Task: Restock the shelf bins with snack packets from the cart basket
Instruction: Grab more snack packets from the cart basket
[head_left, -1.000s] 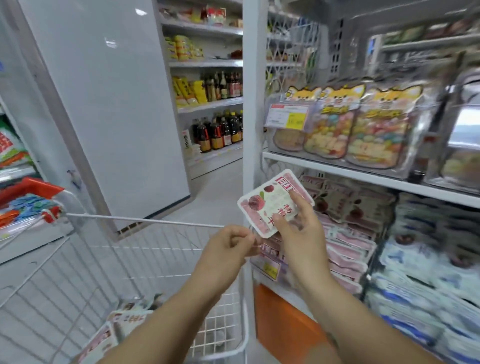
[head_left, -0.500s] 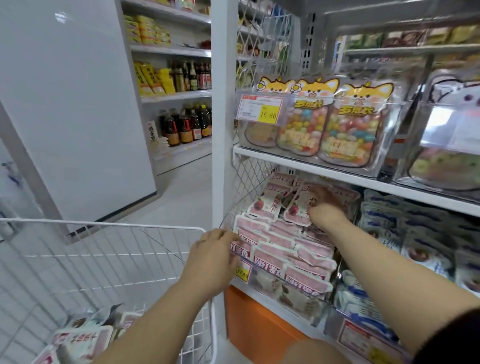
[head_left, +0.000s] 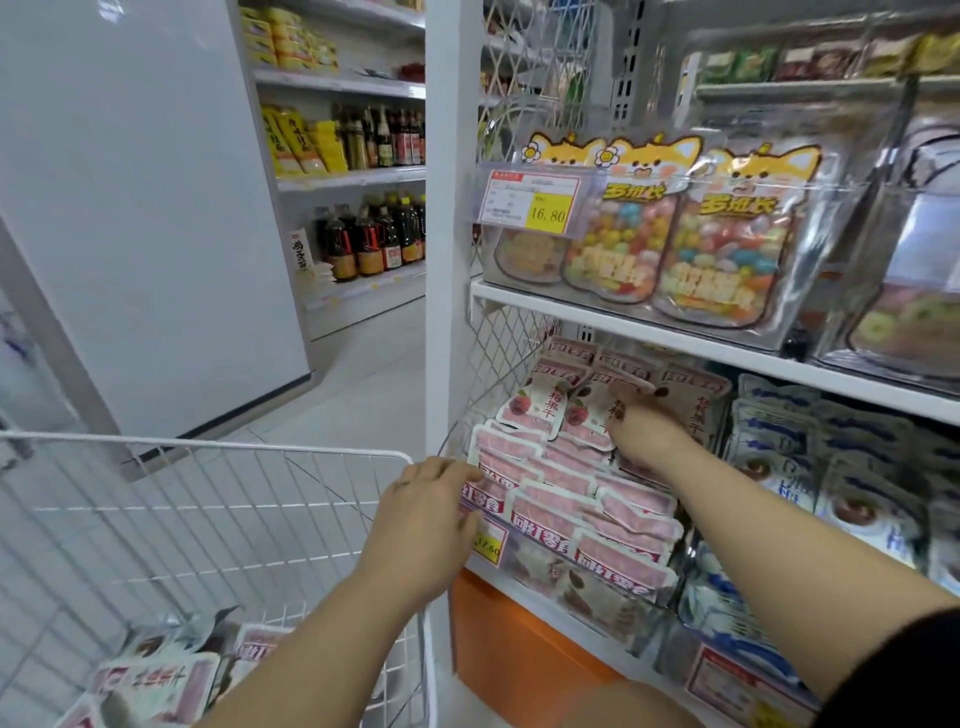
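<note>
Snack packet (head_left: 589, 415) stands in the shelf bin (head_left: 524, 564) at centre right, pinched by the right hand (head_left: 647, 428). Left hand (head_left: 421, 525), fingers relaxed, touches the front row (head_left: 550, 514). Best seated fully before letting go.

The pink-and-white plastic snack packets (head_left: 550, 488) are smooth film with a soft sheen. The white-coated metal wire cart basket (head_left: 208, 447) looks smooth and slightly glossy. The clear plastic shelf bin (head_left: 841, 234) is glossy and reflective, and the red-and-yellow price tag (head_left: 530, 200) looks like paper.
</note>
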